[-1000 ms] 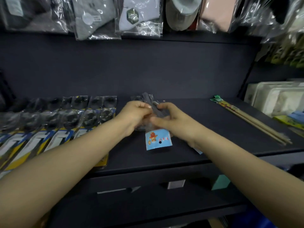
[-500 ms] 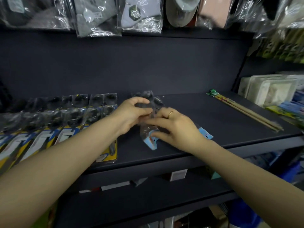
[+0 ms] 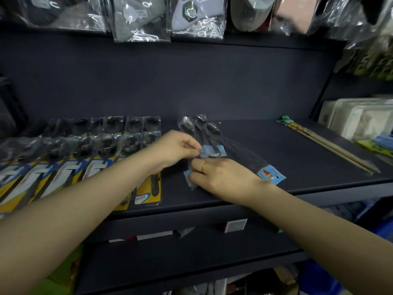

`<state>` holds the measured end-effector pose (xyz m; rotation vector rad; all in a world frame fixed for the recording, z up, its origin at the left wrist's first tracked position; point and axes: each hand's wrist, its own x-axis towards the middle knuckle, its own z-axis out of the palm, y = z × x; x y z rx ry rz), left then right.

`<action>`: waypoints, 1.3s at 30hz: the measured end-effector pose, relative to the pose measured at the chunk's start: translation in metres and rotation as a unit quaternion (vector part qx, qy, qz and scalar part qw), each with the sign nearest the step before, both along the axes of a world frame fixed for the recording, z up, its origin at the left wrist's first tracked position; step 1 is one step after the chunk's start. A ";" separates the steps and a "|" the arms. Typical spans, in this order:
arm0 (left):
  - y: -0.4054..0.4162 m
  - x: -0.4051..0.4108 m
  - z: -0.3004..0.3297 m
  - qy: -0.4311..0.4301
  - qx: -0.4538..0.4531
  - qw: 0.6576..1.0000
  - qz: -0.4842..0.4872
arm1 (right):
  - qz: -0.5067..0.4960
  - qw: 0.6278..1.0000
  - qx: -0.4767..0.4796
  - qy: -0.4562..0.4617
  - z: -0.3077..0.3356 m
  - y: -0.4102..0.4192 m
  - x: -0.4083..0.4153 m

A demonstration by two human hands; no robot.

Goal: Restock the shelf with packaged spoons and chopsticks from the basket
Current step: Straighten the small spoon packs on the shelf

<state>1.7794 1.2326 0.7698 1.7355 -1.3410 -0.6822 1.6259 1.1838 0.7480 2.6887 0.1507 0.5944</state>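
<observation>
Three clear spoon packets with blue card ends (image 3: 214, 151) lie fanned out on the dark shelf (image 3: 265, 145). My left hand (image 3: 176, 149) pinches the blue end of the middle packet. My right hand (image 3: 221, 177), with a ring on one finger, presses on the lower end of the leftmost packet (image 3: 188, 177). The third packet (image 3: 271, 174) rests flat to the right of my right wrist. A wrapped pair of wooden chopsticks (image 3: 327, 145) sits further right on the same shelf. The basket is not in view.
A row of spoon packs on yellow-and-blue cards (image 3: 89, 158) fills the shelf's left half. Bagged socks (image 3: 197, 15) hang above. White trays (image 3: 361, 118) stand at the right on a neighbouring shelf. A lower shelf (image 3: 191, 258) juts out beneath.
The packets, held bunched and raised between both hands a second ago, now lie spread flat on the shelf. Both hands have come down onto them.
</observation>
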 end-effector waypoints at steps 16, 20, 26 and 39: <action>0.048 0.004 0.010 -0.344 0.038 0.936 -0.069 | -0.259 0.850 0.459 -0.025 0.016 -0.007 0.001; 0.075 0.006 0.000 -0.366 0.038 0.923 -0.109 | -0.302 0.828 0.473 0.003 0.015 0.002 0.013; 0.086 0.008 -0.006 -0.454 0.063 0.877 -0.145 | -0.380 0.778 0.499 0.032 0.027 0.013 0.025; 0.055 0.004 -0.011 -0.486 0.053 0.854 -0.177 | -0.295 0.598 0.743 -0.055 0.036 0.010 0.009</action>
